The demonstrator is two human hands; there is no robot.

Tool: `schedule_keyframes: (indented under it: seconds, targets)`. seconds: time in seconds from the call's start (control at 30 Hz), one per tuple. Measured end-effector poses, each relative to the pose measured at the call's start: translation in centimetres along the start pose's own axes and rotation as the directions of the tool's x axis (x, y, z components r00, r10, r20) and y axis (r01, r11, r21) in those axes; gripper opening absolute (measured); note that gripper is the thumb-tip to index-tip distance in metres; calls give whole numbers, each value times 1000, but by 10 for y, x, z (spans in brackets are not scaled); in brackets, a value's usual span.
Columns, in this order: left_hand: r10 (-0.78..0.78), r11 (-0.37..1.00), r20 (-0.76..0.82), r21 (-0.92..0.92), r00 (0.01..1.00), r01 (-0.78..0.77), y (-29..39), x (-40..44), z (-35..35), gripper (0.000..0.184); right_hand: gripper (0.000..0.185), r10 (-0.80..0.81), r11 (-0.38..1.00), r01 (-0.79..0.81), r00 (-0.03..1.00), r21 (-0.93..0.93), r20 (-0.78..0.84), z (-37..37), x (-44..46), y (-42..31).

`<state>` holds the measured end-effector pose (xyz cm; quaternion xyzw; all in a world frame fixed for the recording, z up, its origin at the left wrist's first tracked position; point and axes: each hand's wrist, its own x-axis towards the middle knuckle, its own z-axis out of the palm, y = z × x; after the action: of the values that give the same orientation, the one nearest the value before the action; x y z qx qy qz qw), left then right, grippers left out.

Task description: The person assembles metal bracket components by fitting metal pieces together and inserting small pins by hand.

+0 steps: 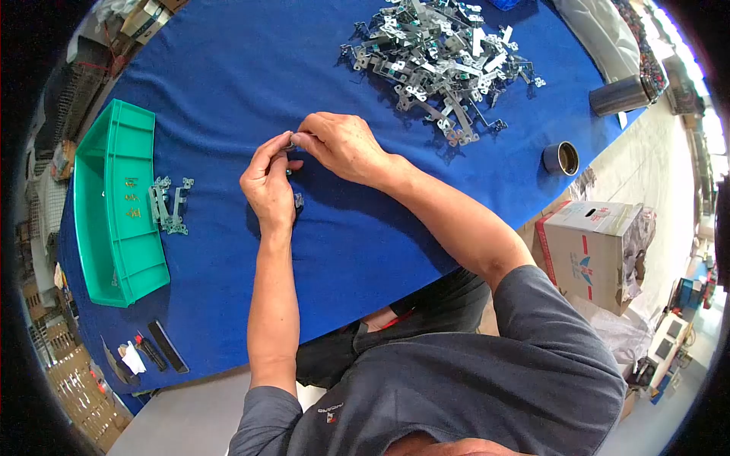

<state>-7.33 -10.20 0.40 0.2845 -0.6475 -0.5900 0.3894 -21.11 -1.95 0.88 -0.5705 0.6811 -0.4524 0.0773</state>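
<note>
At the bottom of the frame, a dark shirt is seen at the edge of a table spread with a creased blue cloth. At the lower left, one black bar and one white scrap are laid on the cloth. Near the middle, a small metal part is pinched at the meeting fingertips of the left hand and the right hand, both with fingers curled. Most of it is covered by the fingers, so its long axis and the way it points cannot be told. A metal end is visible beside the left wrist; whether it belongs to the same part is unclear. On the left, one green bin is placed with its long side running up the frame, and a few brackets, overlapped past sure counting, are set just beside it. On the right, one carton is seen on a pale floor, and two metal containers, one short and one tall, are stood on the cloth. At the upper right of centre, a tangled heap of metal brackets is spread, uncountable, pointing every way. Crowded shelving is seen along the left edge.
</note>
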Motion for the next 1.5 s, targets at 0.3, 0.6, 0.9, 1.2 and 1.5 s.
schedule_keyframes:
  seconds: [0.3, 0.6, 0.9, 1.2, 1.5]
  targets:
    - [-7, 1000, 6, -2, 1000, 7, 0, 0, 1, 24, 25, -5, 1000, 5, 1000, -21, -20, -1, 1, 1]
    - [-1, 1000, 7, 27, 1000, 0, -1, -1, 1, 24, 24, 12, 999, -8, 997, 50, -80, 1, 1, -2]
    - [1, 1000, -2, 31, 1000, -1, 0, -1, 1, 26, 24, 20, 1000, -20, 999, -7, -30, 0, 1, -1]
    - [16, 1000, 12, 17, 1000, -17, -2, -1, 0, 27, 23, -22, 998, 20, 999, -62, -28, 1, 1, 2]
    - [16, 1000, -14, 21, 1000, -16, 1, -1, 1, 28, 23, 24, 998, -24, 1000, -53, -2, -1, 1, 0]
